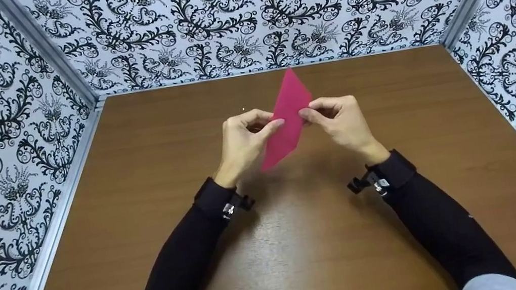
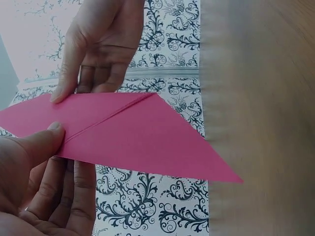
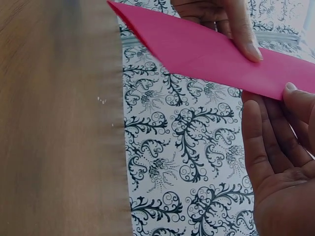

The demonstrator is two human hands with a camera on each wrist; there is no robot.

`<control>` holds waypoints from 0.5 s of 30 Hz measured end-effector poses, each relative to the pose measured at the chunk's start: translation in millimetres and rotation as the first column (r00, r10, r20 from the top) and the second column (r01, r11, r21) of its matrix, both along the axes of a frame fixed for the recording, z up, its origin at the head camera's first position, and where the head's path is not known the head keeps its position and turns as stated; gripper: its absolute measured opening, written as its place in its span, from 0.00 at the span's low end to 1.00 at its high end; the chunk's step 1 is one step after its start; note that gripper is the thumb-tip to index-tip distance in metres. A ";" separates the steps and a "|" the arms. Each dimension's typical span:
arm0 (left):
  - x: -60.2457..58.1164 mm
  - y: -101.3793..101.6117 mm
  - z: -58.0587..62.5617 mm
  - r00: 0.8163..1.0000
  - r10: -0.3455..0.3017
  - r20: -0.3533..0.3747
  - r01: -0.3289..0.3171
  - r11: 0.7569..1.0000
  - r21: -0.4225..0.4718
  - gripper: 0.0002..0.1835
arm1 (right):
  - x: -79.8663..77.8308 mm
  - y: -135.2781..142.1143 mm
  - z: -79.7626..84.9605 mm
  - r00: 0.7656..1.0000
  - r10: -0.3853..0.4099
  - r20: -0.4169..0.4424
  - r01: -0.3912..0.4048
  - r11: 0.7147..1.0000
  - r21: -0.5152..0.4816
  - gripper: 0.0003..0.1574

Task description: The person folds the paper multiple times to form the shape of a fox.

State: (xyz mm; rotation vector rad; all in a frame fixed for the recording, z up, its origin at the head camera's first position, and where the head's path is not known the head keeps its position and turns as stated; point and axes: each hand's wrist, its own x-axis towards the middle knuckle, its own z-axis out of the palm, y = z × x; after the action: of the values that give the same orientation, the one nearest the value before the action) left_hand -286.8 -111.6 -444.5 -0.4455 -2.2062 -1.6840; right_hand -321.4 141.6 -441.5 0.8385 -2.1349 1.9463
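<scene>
A folded pink sheet of paper [image 1: 287,122], a slanted four-sided shape with pointed ends, is held up above the table between both hands. On its left edge my left hand [image 1: 247,139] pinches it, thumb on the near face and fingers behind. My right hand [image 1: 342,119] pinches the opposite edge the same way. The left wrist view shows a diagonal fold line across the paper [image 2: 128,132], with the left thumb beside the line's lower end. In the right wrist view the paper [image 3: 197,54] shows layered edges at its far tip.
The brown wooden table [image 1: 276,265] spreads under both arms. Patterned black-and-white panels [image 1: 239,20] stand behind and at both sides, joined by metal posts [image 1: 49,48]. A black strap with a small camera [image 1: 228,203] sits on each wrist.
</scene>
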 end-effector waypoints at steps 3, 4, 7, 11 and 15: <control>0.0 -0.1 0.5 1.000 0.002 -0.004 -0.002 1.000 0.010 0.08 | -0.2 -1.5 -2.8 1.000 0.014 0.008 -0.014 1.000 0.015 0.06; -0.2 -0.2 0.5 1.000 0.003 -0.005 -0.003 1.000 0.013 0.08 | 0.1 -2.2 -3.6 1.000 0.019 0.010 -0.019 1.000 0.016 0.06; -0.5 -0.8 0.6 1.000 0.007 0.000 -0.007 1.000 0.024 0.07 | 0.6 -4.0 -6.8 0.999 0.033 0.011 -0.033 0.999 0.032 0.06; -1.0 -1.9 0.9 1.000 0.015 0.006 -0.015 0.999 0.042 0.06 | -0.3 -6.3 -13.3 0.998 0.055 0.027 -0.057 0.995 0.087 0.06; -1.6 -2.5 2.7 1.000 0.026 -0.001 -0.026 0.998 0.054 0.06 | 0.5 -8.7 -17.6 0.995 0.074 0.062 -0.082 0.987 0.141 0.07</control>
State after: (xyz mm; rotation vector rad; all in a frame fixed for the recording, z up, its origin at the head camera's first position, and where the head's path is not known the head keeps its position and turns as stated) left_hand -288.4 -114.2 -441.8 -0.4024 -2.1501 -1.7242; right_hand -321.0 132.9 -459.1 0.9147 -2.3318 1.8917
